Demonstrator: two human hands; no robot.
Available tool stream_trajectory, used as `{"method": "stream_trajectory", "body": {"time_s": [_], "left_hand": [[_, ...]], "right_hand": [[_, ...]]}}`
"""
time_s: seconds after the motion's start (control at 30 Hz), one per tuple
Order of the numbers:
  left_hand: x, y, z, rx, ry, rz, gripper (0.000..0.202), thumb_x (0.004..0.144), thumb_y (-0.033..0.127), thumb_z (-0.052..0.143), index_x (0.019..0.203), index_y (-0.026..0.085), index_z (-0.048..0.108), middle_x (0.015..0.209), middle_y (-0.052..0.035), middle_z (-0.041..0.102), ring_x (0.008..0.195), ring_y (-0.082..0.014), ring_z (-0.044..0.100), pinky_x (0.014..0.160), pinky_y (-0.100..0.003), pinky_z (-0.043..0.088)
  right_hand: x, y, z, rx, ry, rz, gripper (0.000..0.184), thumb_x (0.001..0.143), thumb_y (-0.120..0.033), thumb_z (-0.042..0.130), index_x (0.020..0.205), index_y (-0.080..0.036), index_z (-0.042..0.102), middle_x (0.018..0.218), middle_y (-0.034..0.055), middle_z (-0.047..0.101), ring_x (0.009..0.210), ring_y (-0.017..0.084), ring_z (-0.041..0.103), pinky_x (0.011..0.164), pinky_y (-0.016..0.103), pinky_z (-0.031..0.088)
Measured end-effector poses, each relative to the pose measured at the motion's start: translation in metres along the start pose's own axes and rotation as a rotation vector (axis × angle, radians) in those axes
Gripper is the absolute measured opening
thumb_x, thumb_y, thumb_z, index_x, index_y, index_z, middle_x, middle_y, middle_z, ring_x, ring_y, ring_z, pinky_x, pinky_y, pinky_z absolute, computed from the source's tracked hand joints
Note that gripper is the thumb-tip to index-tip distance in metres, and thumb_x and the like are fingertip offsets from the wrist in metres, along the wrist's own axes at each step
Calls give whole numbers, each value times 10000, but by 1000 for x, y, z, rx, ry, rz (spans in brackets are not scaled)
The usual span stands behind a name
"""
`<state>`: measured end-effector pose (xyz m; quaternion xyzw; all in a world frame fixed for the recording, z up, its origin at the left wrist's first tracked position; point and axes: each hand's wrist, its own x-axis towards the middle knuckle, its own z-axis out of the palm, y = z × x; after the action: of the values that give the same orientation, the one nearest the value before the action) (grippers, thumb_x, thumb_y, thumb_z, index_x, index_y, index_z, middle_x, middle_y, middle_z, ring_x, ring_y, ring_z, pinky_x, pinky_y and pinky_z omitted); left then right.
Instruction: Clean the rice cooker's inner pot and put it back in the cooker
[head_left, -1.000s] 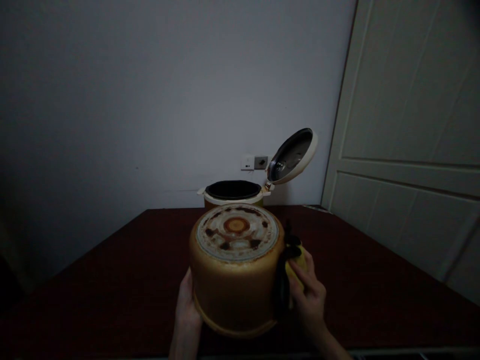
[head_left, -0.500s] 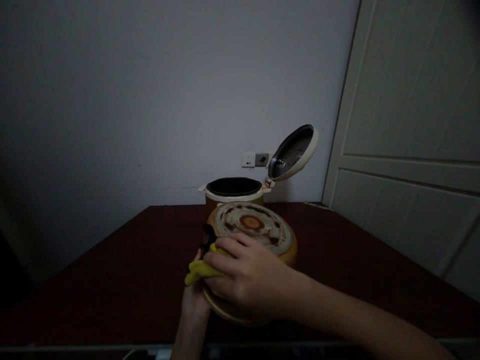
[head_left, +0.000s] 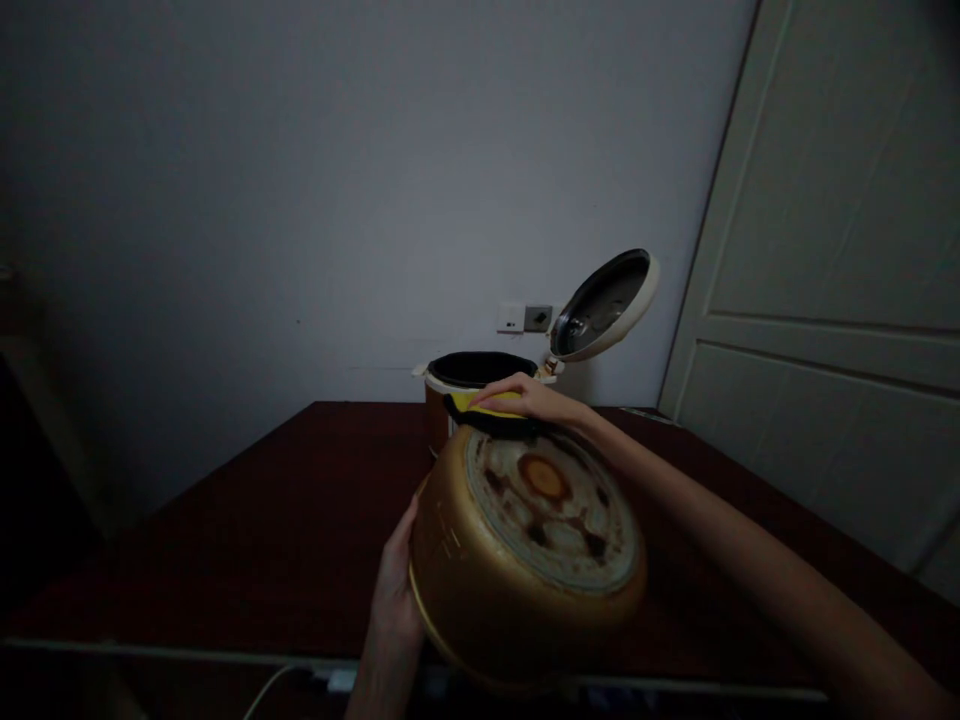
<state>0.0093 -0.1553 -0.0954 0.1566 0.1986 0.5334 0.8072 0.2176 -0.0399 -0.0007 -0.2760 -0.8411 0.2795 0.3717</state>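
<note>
A gold inner pot [head_left: 480,540] from a rice cooker is tilted on its side, its stained grey base facing up and to the right. My left hand [head_left: 397,580] grips the pot by its rim on the left, fingers partly hidden behind it. My right hand [head_left: 525,397] is closed on a yellow and black cloth [head_left: 495,404] and presses it along the far upper edge of the pot. Behind them stands the rice cooker [head_left: 439,405], its lid [head_left: 606,305] raised and its dark inside showing.
The dark red table [head_left: 300,530] runs back to a grey wall with a socket [head_left: 511,318]. A pale panelled door [head_left: 817,300] stands at the right. Below the front table edge lies a white cable [head_left: 266,690].
The pot has been tipped so more of its gold side shows. My right hand has moved with the cloth from the pot's near left side to its far upper edge.
</note>
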Motion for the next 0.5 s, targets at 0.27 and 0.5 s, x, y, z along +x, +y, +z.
{"method": "stream_trajectory", "body": {"time_s": [0.27, 0.5], "left_hand": [[7, 10, -25, -70, 64, 31, 395, 930, 255, 338, 1090, 85, 656, 876, -117, 732, 962, -227, 661, 950, -364, 455], [16, 9, -39, -77, -21, 106, 410, 925, 254, 329, 1000, 103, 702, 867, -111, 734, 1021, -220, 635, 980, -348, 427]], "right_hand": [[-73, 25, -4, 34, 315, 59, 378, 751, -444, 631, 1032, -200, 698, 1085, 61, 649, 1003, 232, 573, 927, 381, 412], [-141, 1, 50, -237, 633, -91, 274, 893, -339, 461, 1021, -249, 686, 1191, 77, 487, 1137, 236, 470, 972, 406, 378]]}}
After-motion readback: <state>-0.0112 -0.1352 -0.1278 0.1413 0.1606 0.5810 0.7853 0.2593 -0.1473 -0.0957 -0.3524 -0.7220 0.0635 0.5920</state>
